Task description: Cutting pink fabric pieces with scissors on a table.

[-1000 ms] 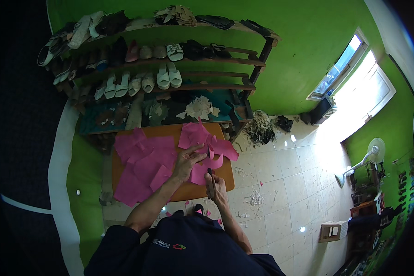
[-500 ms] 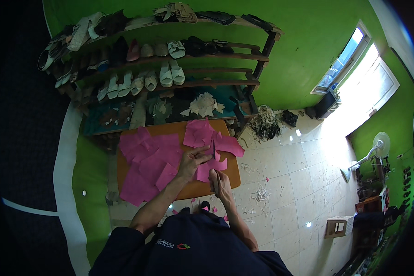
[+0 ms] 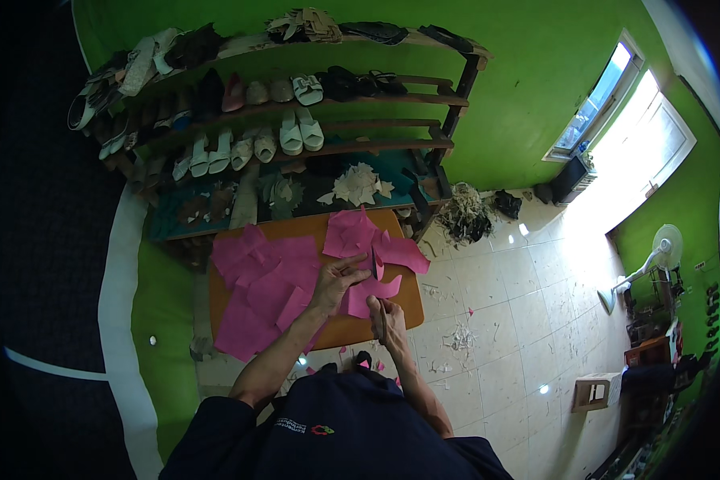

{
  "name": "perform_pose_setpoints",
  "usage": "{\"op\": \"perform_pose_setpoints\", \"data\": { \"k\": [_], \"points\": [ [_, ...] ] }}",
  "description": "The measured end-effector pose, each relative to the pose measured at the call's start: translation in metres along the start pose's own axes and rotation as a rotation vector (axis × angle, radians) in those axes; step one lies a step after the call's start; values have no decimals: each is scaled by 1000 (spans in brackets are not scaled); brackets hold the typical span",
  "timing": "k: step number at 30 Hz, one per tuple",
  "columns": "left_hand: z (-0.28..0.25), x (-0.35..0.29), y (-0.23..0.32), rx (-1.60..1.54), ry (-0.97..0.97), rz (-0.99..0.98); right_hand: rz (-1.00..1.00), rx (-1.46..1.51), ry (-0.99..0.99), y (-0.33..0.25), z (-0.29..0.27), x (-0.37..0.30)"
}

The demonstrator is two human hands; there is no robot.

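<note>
Since the earlier frame, left hand [image 3: 336,282] has shifted slightly on the pink sheet [image 3: 360,296], near the table's [image 3: 352,330] right end. Right hand [image 3: 386,314] grips a cutter [image 3: 374,264]. Hold the sheet flat, fingers clear of the blade.

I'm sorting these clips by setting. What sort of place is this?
Probably a small shoemaking workshop: wooden shelves full of sandals and shoes, pink sheet material spread on an orange table, and offcuts littering the tiled floor.
</note>
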State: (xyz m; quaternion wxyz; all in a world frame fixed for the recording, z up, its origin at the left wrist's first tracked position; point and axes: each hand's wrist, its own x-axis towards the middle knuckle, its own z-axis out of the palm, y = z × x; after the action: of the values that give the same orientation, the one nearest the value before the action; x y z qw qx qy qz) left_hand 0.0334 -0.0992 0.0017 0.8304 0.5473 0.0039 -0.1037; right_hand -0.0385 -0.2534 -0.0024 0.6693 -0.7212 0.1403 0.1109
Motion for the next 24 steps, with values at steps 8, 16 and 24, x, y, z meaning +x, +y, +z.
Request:
{"op": "perform_pose_setpoints", "data": {
  "k": [8, 16, 24],
  "points": [
    [0, 2, 11, -19, -54, -5, -15, -3, 36, 4, -1, -1],
    [-21, 10, 2, 55, -136, -5, 75, 17, 5, 4, -6, -3],
    [-19, 9, 8, 39, -135, -35, 67, -5, -2, 10, -14, -5]
  ]
}}
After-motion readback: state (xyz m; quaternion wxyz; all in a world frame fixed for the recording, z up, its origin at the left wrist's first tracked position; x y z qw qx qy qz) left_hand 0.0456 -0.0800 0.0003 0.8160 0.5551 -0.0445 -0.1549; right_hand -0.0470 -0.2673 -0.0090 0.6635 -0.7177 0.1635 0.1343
